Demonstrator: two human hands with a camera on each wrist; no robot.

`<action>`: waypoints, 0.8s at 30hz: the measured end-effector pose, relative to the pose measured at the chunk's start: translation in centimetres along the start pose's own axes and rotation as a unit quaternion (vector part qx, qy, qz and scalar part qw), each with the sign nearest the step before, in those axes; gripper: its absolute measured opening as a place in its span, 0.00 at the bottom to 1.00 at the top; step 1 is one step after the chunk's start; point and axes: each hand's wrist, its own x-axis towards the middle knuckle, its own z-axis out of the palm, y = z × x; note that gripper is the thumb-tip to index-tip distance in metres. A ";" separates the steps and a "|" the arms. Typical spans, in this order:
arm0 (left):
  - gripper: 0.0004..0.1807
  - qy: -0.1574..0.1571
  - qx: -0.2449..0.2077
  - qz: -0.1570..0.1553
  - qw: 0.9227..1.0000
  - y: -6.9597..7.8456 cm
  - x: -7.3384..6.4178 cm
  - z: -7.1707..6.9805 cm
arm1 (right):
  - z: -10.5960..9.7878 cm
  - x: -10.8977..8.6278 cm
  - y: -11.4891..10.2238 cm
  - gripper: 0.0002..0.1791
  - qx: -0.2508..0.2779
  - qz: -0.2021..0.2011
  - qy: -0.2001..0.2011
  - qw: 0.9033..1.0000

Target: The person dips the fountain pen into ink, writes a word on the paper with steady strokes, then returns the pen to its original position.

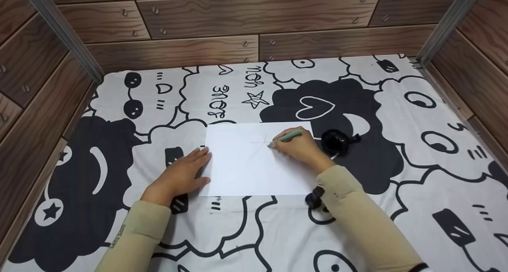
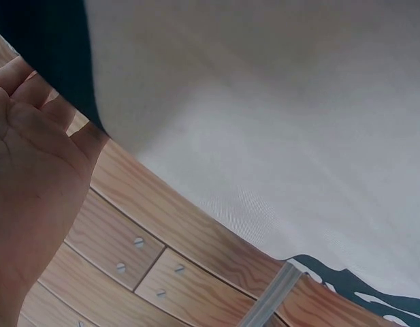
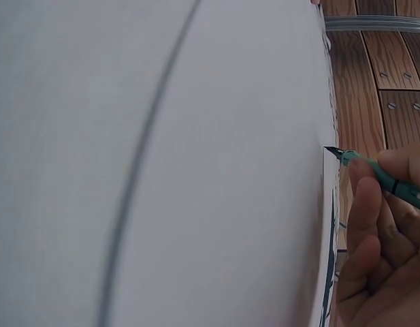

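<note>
A white sheet of paper (image 1: 234, 169) lies on the patterned cloth, with a few thin crossing strokes (image 1: 260, 142) on its upper right part. My right hand (image 1: 297, 147) pinches a green fountain pen (image 1: 291, 135) between thumb and fingers, its nib at the strokes. From the right wrist, the dark nib (image 3: 332, 151) shows at the paper's surface, the fingers curled behind it. My left hand (image 1: 180, 175) rests at the sheet's left edge, fingers extended and thumb apart, holding nothing. In the left wrist view, the palm (image 2: 36, 177) shows, while the cloth's edge partly hides the fingertips.
A glossy black round object (image 1: 335, 142) lies just right of my right hand. A smaller black thing (image 1: 314, 198) sits beside the right sleeve, partly covered. Black-and-white cartoon cloth (image 1: 222, 228) covers the table. Wood-patterned panels (image 1: 254, 16) and metal posts (image 1: 65, 34) enclose it.
</note>
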 end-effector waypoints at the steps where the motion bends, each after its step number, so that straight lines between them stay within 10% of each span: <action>1: 0.36 0.000 0.000 0.000 1.000 0.0 0.0 0.0 | -0.1 -0.1 0.0 0.04 -0.001 0.001 -0.003 1.000; 24: 0.36 0.008 0.003 0.001 1.000 0.1 -0.1 0.0 | -2.1 -1.6 0.2 0.05 -0.063 0.001 -0.037 0.997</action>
